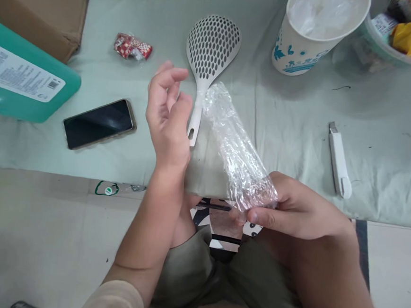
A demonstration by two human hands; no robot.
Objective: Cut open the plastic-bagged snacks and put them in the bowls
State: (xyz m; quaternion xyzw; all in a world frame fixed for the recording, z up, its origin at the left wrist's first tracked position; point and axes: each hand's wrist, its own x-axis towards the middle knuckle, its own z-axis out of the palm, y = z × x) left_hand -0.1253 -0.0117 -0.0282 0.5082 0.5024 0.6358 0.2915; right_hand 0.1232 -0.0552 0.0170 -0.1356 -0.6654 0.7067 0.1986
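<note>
A clear, crinkled plastic wrapper [236,144] hangs from my right hand [297,208], pinched between thumb and fingers at its near end. Its far end reaches the handle of a pale grey slotted skimmer [214,48], which lies on the cloth with its perforated bowl away from me. My left hand [169,108] is raised beside the skimmer's handle, fingers loosely curled and apart, with nothing in it. Whether that hand touches the handle I cannot tell.
Left on the cloth-covered table [218,178] are a phone [100,124], a red candy wrapper [133,46], a teal jug [23,75] and a cardboard box [42,8]. Right are a paper cup [302,50], a tub of packets [391,50] and a white utility knife [339,162], blade tip out.
</note>
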